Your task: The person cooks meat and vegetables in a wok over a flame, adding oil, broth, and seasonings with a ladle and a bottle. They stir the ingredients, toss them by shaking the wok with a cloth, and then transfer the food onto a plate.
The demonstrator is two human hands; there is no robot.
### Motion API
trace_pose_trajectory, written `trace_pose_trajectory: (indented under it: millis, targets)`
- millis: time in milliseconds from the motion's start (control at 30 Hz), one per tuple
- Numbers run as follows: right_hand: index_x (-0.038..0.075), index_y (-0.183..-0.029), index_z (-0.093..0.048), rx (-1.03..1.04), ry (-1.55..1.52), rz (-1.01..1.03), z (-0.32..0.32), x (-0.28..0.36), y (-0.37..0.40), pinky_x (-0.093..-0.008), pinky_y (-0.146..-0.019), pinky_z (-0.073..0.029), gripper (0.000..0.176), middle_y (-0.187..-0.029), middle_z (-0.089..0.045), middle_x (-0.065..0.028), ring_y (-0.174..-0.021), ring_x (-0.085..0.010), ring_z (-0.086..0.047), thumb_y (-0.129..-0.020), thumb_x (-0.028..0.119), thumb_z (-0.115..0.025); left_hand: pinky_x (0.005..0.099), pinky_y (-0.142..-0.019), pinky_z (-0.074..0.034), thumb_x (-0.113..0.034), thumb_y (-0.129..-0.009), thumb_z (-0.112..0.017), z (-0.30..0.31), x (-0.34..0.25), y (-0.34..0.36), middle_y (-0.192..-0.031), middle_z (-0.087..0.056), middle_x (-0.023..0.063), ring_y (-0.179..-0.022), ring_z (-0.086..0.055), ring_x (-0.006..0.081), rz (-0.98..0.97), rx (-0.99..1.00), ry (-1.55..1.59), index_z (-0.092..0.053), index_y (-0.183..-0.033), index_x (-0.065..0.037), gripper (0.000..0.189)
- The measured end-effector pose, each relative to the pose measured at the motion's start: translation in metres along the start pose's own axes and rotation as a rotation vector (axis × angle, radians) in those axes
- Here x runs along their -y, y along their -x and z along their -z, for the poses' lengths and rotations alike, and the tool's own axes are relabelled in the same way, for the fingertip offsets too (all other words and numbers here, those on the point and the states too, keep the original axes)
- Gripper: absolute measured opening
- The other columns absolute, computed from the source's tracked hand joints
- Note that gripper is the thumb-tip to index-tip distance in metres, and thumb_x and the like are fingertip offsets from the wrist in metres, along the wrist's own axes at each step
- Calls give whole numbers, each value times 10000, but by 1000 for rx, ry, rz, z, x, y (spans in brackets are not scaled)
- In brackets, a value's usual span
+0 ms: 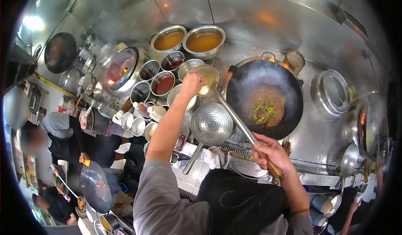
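Note:
My right hand [271, 154] is wrapped around the wooden handle of a long metal ladle [236, 118]. The ladle's round bowl reaches up and left toward the seasoning pots. At its rim is my left hand [192, 83], fingers curled together over the bowl; what they hold, if anything, is hidden. To the right, a black wok [245, 120] steams on the burner. Inside lie brown minced food [273, 103] and chopped green pieces [262, 112]. Below the ladle bowl rests a perforated strainer [212, 124], its handle pointing toward me.
Two steel bowls of amber liquid [204, 40] stand at the back. Pots of sauce [163, 83] crowd the left. A lidded pot [331, 94] sits right of the wok. A white cloth [216, 157] lies at the counter edge. Other people [79, 140] work at left.

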State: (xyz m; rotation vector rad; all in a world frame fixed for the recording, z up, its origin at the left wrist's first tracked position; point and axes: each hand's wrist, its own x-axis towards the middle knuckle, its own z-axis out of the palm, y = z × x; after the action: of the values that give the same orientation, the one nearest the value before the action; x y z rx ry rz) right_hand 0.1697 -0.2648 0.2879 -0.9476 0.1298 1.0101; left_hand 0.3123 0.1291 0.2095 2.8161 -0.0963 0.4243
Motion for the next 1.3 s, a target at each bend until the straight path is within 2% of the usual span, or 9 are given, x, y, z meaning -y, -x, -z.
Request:
trace_pose_trajectory:
  millis: [167, 300, 400, 500, 767, 967, 1133, 1200, 1300]
  targets:
    - [72, -1462, -458, -29, -16, -3, -2, -1, -6, -229, -372, -383, 511, -758, -603, -79, -479, -91, -485, -981, 140, -613, 498, -741, -524, -192, -835, -700, 8, -5, 21, -922, -703, 151, -846, -656, 366, -76, -98, -163, -720, -823, -81, 114]
    - [78, -1475, -443, -62, 40, -8, -2, -4, -12, -244, -399, -418, 529, -726, -578, -43, -498, -95, -506, -989, 184, -622, 533, -741, -519, -208, -894, -602, -33, 52, 53, -931, -703, 172, -839, -661, 373, 328, -211, -267, -685, -838, -77, 165]
    - [74, -1481, -433, -98, 59, -11, -4, -7, -16, -245, -405, -426, 540, -720, -570, -46, -500, -96, -506, -987, 179, -623, 474, -825, -549, -132, -831, -647, -84, 101, 75, -957, -713, 149, -952, -693, 350, 465, 175, -301, -688, -936, -82, 124]
    - [68, -1487, -423, -142, 84, -22, -10, -4, -19, -246, -410, -434, 551, -721, -568, -49, -500, -97, -508, -986, 173, -625, 449, -867, -561, -125, -855, -640, -113, 117, 79, -1035, -714, 162, -983, -702, 337, 541, 374, -315, -678, -981, -57, 148]
    - [66, -1498, -404, -192, 129, -31, -17, -3, -16, -253, -418, -449, 558, -731, -575, -53, -501, -101, -528, -990, 156, -616, 406, -854, -574, -113, -887, -613, -124, 117, 71, -1057, -712, 189, -990, -705, 335, 517, 420, -327, -653, -1056, -43, 188]
    - [63, -1488, -419, -182, 127, 8, -14, -8, -16, -254, -413, -439, 552, -717, -572, -54, -497, -97, -514, -986, 163, -623, 449, -786, -570, -220, -867, -649, -124, 133, 80, -876, -727, 184, -857, -720, 352, 469, 148, -183, -736, -881, -55, 187]
    - [59, -1477, -430, -151, 92, 29, -9, -15, -17, -253, -397, -413, 545, -709, -573, -64, -492, -104, -501, -980, 160, -629, 372, -711, -561, -211, -814, -768, -23, 27, 48, -852, -733, 136, -763, -717, 278, 194, -131, 335, -758, -950, -82, 188]
    - [55, -1464, -439, -141, 51, 10, -7, -16, -16, -252, -384, -396, 528, -708, -578, -75, -485, -110, -497, -980, 154, -625, 352, -697, -555, -162, -818, -766, -11, -1, 39, -842, -731, 125, -742, -711, 263, 36, -171, 311, -755, -921, -79, 133]
    - [57, -1436, -456, -68, -169, 23, 6, -22, -9, -244, -361, -360, 478, -739, -578, -95, -452, -104, -462, -994, 166, -601, 370, -701, -555, -195, -832, -756, -19, 11, 39, -848, -732, 119, -747, -712, 277, 87, -285, 207, -758, -912, -86, 136]
